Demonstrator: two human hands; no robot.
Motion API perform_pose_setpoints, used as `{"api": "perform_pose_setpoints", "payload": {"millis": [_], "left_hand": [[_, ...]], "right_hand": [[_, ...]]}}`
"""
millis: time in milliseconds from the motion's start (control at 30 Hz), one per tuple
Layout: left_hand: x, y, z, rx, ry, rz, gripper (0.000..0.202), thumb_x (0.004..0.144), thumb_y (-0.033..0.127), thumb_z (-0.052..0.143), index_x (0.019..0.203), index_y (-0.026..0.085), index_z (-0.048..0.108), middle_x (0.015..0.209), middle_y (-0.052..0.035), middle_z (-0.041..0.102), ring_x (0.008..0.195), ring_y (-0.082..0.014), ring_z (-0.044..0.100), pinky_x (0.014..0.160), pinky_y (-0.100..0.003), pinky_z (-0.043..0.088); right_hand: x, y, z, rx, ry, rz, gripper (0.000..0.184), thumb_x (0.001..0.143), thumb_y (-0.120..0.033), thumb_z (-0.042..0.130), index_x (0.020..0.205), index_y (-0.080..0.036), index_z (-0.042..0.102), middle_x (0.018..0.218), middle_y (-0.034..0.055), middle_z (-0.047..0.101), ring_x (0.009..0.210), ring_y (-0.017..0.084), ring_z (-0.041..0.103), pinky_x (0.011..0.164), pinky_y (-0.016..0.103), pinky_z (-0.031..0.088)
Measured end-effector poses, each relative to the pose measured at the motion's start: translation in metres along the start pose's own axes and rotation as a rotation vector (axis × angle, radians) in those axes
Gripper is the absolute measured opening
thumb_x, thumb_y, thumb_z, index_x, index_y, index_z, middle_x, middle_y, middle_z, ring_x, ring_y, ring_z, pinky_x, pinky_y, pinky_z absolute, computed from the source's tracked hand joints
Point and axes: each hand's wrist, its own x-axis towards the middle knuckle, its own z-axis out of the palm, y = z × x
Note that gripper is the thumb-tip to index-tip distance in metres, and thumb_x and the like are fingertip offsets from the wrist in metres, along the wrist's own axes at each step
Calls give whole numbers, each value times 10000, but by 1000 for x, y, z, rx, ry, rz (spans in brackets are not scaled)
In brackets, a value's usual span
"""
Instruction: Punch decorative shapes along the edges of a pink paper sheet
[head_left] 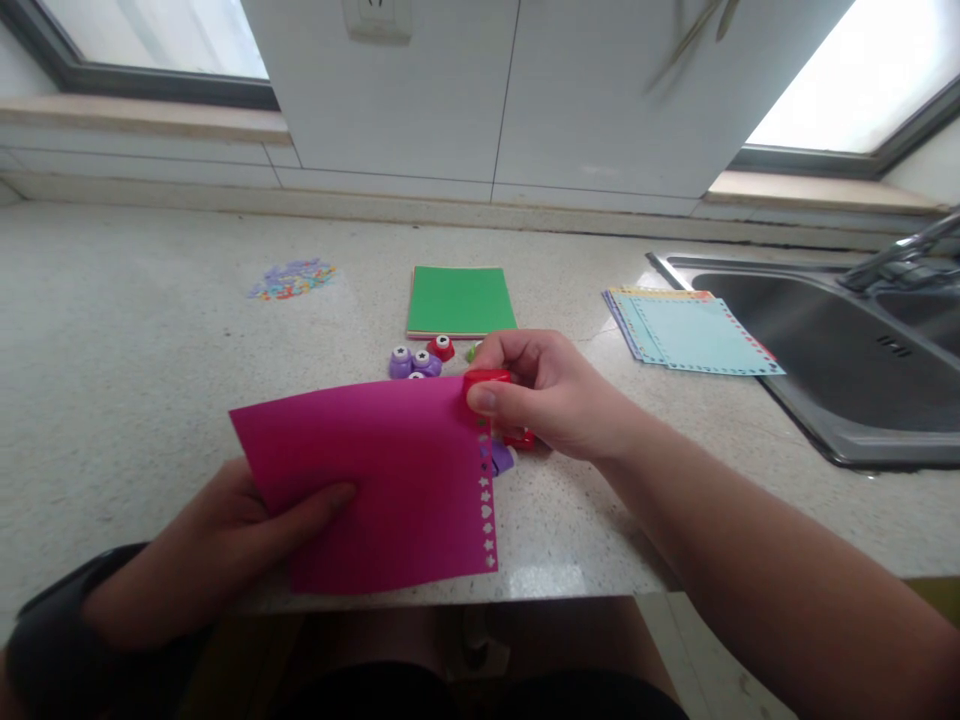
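My left hand [247, 530] grips a magenta paper sheet [382, 480] by its lower left part, thumb lying on top. The sheet is held above the front edge of the speckled counter [150, 330]. My right hand [547, 395] is closed round a small red paper punch [487, 378] clamped on the sheet's upper right corner. A column of small punched shapes runs down the sheet's right edge. Purple and red punches [420, 360] lie on the counter just behind the sheet.
A green paper pad [460, 300] lies behind the punches. A stack of punched coloured sheets [694, 332] rests by a steel sink [847, 350] with a tap at right. A small heap of coloured confetti [292, 280] sits at left. Windows and white cabinets stand behind.
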Motion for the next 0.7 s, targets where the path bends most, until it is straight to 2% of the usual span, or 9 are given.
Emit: {"api": "perform_pose_setpoints", "payload": {"millis": [167,267,367,433,533,633,700], "left_hand": [[-1,0,0,-20,-5,-20,457,847,409,778,1280,289,692,1214,-45,765,1013,-272,749,860,-336,642],[0,1,0,-28,-5,-1,425,821,428,796,1208,267,728,1154,-59,784,975,-287,753,815,-334,651],[1,3,2,-9,-5,-11,392,831,470,774,1156,251,749,1086,-65,798,946,-284,753,785,-324,650],[0,6,3,-2,-6,-6,385,832,492,766,1129,246,755,1067,-61,801,931,-275,752,785,-322,647],[0,10,5,13,-11,14,377,815,513,773,1064,231,762,1033,-65,804,883,-269,748,755,-319,642],[0,11,5,10,-23,19,349,817,510,774,1016,224,762,1011,-63,806,845,-250,741,730,-297,630],[0,10,5,-23,-39,19,330,825,505,769,992,222,759,996,-59,807,829,-240,738,721,-289,624]], "right_hand": [[0,1,-7,-21,53,27,281,850,-412,774,857,-181,615,621,-36,604,445,73,457,375,194,325],[2,-2,-15,12,133,-26,286,836,-424,769,811,-182,619,590,-40,566,487,89,473,434,217,342],[4,-6,-28,-19,251,-103,287,846,-437,727,776,-179,624,648,-27,564,533,94,478,487,242,348],[5,-8,-38,-203,353,-151,298,870,-463,688,801,-175,651,711,-8,588,580,106,485,534,263,367],[5,-9,-48,-690,465,-158,298,903,-469,652,863,-177,696,783,34,652,683,153,535,625,308,399],[6,-6,-53,-1140,420,-156,275,924,-440,640,874,-182,721,871,79,707,836,214,587,754,358,416],[8,-4,-56,-1293,357,-156,291,944,-440,619,846,-187,723,870,85,716,879,235,595,813,376,409]]}}
